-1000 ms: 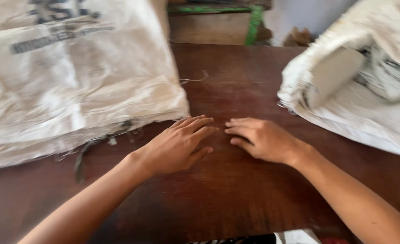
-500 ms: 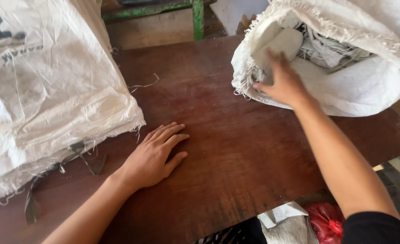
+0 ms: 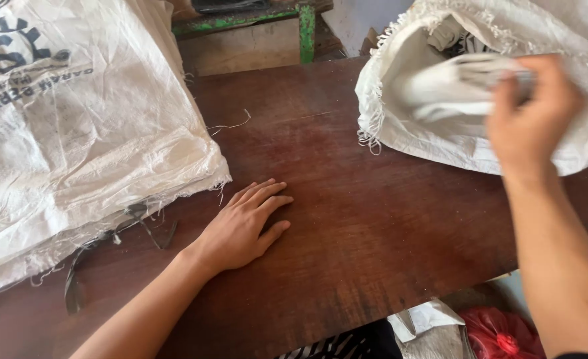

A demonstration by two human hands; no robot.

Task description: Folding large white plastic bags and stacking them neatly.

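White folded piece (image 3: 453, 83), blurred, sits at the mouth of the open woven sack (image 3: 407, 133), far right on the brown table (image 3: 373, 233). Right hand (image 3: 530, 123) is clamped on it, fingers over its near edge; the piece is only partly out of the sack. Left hand (image 3: 244, 226) lies flat, fingers spread, holding nothing, near centre. Large printed sack (image 3: 74, 133) lies left. Nothing is laid out on the table yet.
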